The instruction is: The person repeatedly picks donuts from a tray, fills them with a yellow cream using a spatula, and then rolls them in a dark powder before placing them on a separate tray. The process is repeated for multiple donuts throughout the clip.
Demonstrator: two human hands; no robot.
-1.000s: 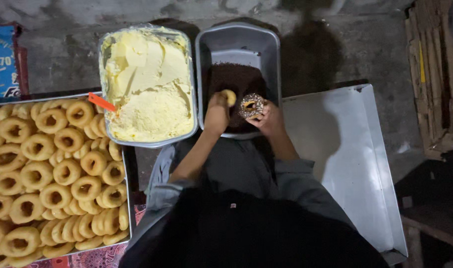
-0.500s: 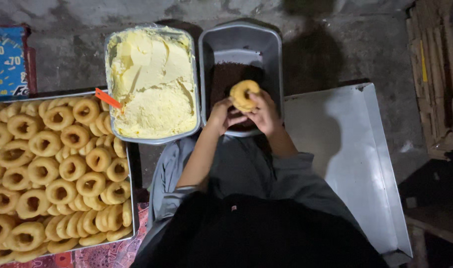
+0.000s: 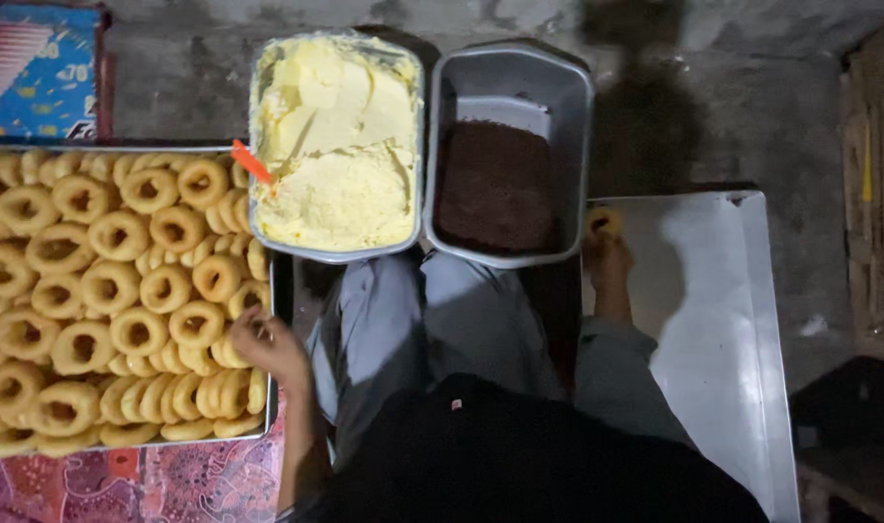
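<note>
Doughnut (image 3: 604, 222) sits at the metal tray's (image 3: 713, 320) near corner under the right hand (image 3: 606, 257), fingers closed on it, half hidden. Left hand (image 3: 270, 346) touches piled rings (image 3: 103, 291); its grip is unclear.

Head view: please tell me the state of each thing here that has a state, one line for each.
Tray of ring pastries: piled full.
Tub of yellow cream: full, uncovered.
Tub of dark crumbs: partly filled.
Metal tray on the right: holds one ring at its near corner.
Left hand: on the piled rings.
Right hand: holding that ring.
</note>
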